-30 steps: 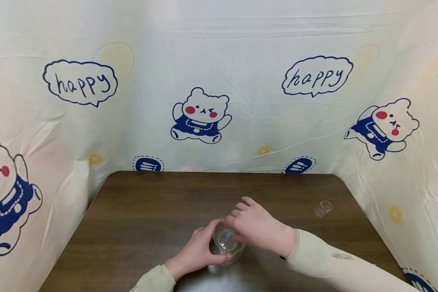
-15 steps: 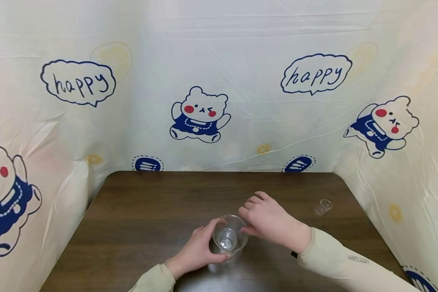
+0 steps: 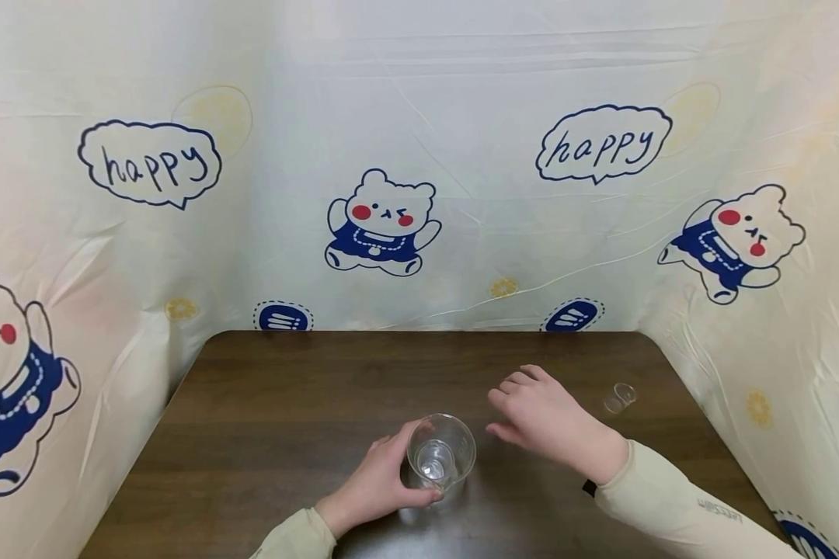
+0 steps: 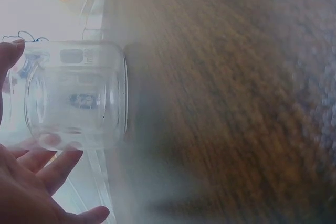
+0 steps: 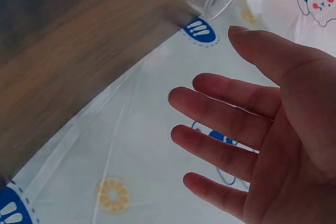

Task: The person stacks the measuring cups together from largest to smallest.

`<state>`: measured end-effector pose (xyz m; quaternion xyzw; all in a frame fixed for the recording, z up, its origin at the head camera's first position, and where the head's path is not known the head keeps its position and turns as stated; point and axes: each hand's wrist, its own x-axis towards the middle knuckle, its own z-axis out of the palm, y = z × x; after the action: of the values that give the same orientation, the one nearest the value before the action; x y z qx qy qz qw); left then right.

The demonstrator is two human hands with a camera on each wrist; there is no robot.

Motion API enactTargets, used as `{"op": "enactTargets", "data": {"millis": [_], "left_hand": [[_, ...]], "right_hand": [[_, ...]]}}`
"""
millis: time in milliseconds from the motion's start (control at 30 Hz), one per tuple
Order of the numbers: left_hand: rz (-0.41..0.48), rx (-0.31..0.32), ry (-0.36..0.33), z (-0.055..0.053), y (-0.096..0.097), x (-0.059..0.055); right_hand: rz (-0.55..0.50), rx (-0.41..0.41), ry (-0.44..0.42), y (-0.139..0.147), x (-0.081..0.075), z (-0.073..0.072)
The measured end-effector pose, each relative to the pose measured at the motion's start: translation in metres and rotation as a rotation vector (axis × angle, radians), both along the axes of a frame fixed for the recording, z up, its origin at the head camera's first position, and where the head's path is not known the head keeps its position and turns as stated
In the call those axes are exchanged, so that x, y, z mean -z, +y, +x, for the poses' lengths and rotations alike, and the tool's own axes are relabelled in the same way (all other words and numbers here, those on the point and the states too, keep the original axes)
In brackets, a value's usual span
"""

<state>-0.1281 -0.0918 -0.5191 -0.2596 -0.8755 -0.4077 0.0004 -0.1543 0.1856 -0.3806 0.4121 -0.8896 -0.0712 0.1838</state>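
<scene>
A clear glass beaker (image 3: 461, 473) stands on the table at the front middle. Inside it sits a smaller clear beaker (image 3: 435, 462), and the left wrist view shows the two nested, with small printed marks on the glass. My left hand (image 3: 377, 480) holds the outer beaker from its left side, thumb on the near wall and fingers on the far wall. To the right of the beaker my right hand (image 3: 548, 419) hovers over the table with nothing in it. In the right wrist view its fingers (image 5: 220, 119) are spread and relaxed.
Another small clear beaker (image 3: 620, 398) rests near the table's right edge, beyond my right hand. The dark wooden table (image 3: 287, 404) is enclosed at the back and sides by a pale curtain (image 3: 489, 101) with cartoon bears.
My right hand has come out from over the beaker's mouth and moved to the right, away from the rim. The left hand keeps its hold on the beaker in the same place.
</scene>
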Motion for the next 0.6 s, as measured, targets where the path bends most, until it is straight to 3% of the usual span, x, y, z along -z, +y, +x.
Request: {"op": "enactTargets", "data": {"millis": [333, 600], "left_hand": [[0.002, 0.008, 0.006, 0.000, 0.001, -0.001], [0.022, 0.013, 0.010, 0.001, 0.000, -0.003]], "right_hand": [[-0.028, 0.057, 0.000, 0.030, 0.015, -0.011], [-0.044, 0.128, -0.034, 0.051, 0.018, -0.016]]}}
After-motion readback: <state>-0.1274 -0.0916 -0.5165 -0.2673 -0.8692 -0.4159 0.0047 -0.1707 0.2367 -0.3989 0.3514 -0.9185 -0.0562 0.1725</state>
